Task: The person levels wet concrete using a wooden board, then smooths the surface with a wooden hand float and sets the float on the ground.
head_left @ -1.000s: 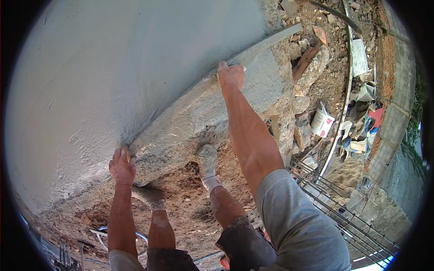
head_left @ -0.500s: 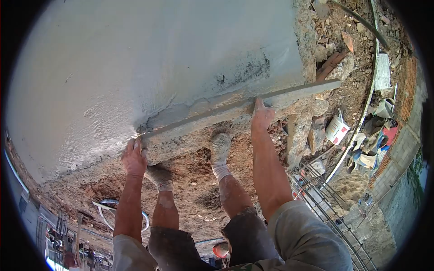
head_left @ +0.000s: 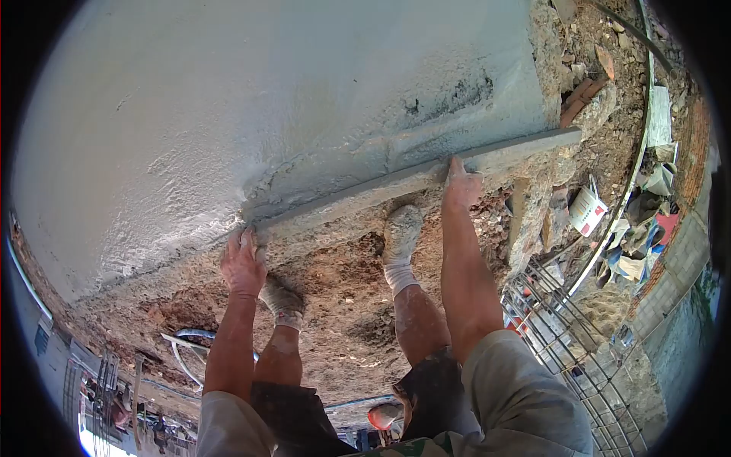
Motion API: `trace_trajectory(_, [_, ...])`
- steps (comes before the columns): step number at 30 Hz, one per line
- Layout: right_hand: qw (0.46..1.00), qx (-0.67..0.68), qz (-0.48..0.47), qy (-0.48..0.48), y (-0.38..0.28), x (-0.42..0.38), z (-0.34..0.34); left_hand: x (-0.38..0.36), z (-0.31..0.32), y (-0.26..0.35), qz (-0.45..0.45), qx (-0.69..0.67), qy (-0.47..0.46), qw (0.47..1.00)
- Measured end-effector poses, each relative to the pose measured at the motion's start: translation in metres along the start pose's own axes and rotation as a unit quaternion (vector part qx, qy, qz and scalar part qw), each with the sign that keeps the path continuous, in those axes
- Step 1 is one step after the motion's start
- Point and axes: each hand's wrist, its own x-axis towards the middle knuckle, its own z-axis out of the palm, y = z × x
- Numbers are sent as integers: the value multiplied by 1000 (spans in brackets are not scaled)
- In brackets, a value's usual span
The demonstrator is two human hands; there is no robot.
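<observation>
A long grey straightedge (head_left: 411, 179), smeared with mortar, lies across the foot of a freshly plastered grey wall (head_left: 266, 99). My left hand (head_left: 242, 263) grips its left end where the wet plaster meets the rough base. My right hand (head_left: 461, 183) grips the bar right of its middle. Wet mortar is ridged along the bar's upper edge. My two feet in dusty socks (head_left: 400, 244) stand on brown earth just below the bar.
Rubble and broken bricks (head_left: 579, 99) lie to the right of the wall. A white bucket (head_left: 588, 209) stands beyond them. A steel rebar cage (head_left: 579, 350) lies at the lower right. A coiled hose (head_left: 190, 339) lies on the dirt at the lower left.
Both hands have drawn the straightedge down the wall from the plastered face to its foot, and the bar has turned closer to level. My view shifted slightly right.
</observation>
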Motion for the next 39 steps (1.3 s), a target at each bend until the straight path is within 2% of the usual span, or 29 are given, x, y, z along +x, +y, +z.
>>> trace_trajectory(2, [1000,-7,-12,13,-9,-4,-2,0,-4,0,28,-7,2,1000])
trace_trajectory(6, [994,-14,-85,60,-19,2,-9,-6,12,-5,181,44,-30,982])
trace_trajectory(9, [991,-50,-124,29,1,2,-16,-35,23,2,204,-5,-131,970])
trace_trajectory(10, [987,-69,-139,45,11,-2,-15,-45,35,-1,241,-6,-87,966])
trace_trajectory(13, [975,-80,-193,82,15,-1,-3,-57,56,3,190,-32,-134,972])
trace_trajectory(14, [973,-77,-200,80,21,1,-3,-59,67,1,214,-30,-105,971])
trace_trajectory(16, [971,-101,-199,80,5,-6,-9,-54,70,-3,245,-40,-110,962])
trace_trajectory(17, [972,-76,-207,79,4,-3,-8,-52,68,-5,260,-45,-113,958])
trace_trajectory(18, [973,-51,-213,75,4,-3,-8,-47,65,-5,302,-35,-79,949])
trace_trajectory(21, [966,-12,-240,93,7,-12,-8,-41,53,-3,319,-34,-122,939])
trace_trajectory(22, [965,-9,-243,102,6,-11,-7,-41,56,-5,330,-33,-106,938])
trace_trajectory(25, [955,25,-274,114,9,-6,3,-45,62,-7,345,-44,-70,935])
trace_trajectory(30, [940,48,-328,86,-38,-8,13,-54,68,0,310,-60,-58,947])
trace_trajectory(39, [916,74,-377,111,-61,-13,28,-74,81,7,253,-99,-27,962])
